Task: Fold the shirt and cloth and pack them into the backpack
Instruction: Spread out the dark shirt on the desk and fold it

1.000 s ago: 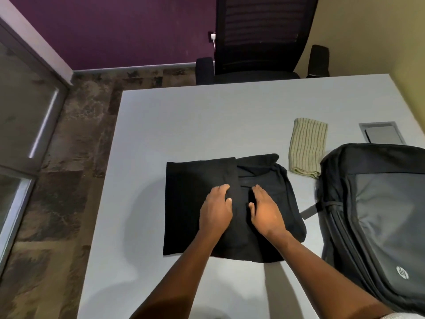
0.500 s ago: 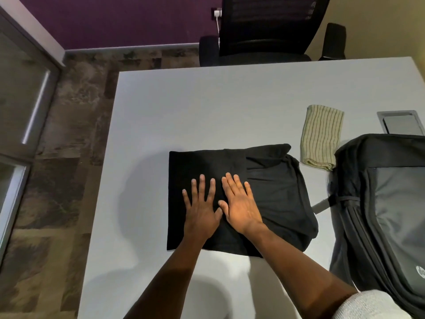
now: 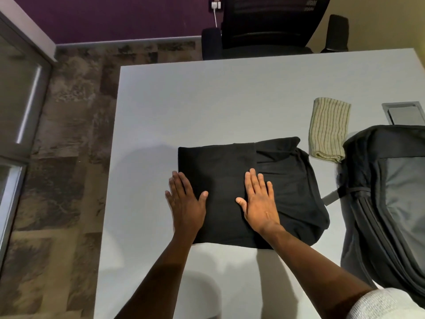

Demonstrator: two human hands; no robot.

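A black shirt (image 3: 220,166) lies partly folded on the white table (image 3: 207,100), with a folded panel on its left half. My left hand (image 3: 186,201) lies flat with straight fingers across the shirt's left edge, partly on the table. My right hand (image 3: 259,201) presses flat on the shirt's middle, fingers straight. A folded beige striped cloth (image 3: 328,130) rests beyond the shirt's right end. The dark grey backpack (image 3: 391,192) lies on the table at the right, touching the cloth's near corner.
A black office chair (image 3: 271,26) stands behind the table's far edge. A metal cable hatch (image 3: 404,111) is set in the table at the far right. Patterned floor lies to the left of the table edge.
My hands, side by side on the shirt half a second ago, have slid apart: the left to the shirt's left edge, the right toward the middle. A second ago their fingers were curled.
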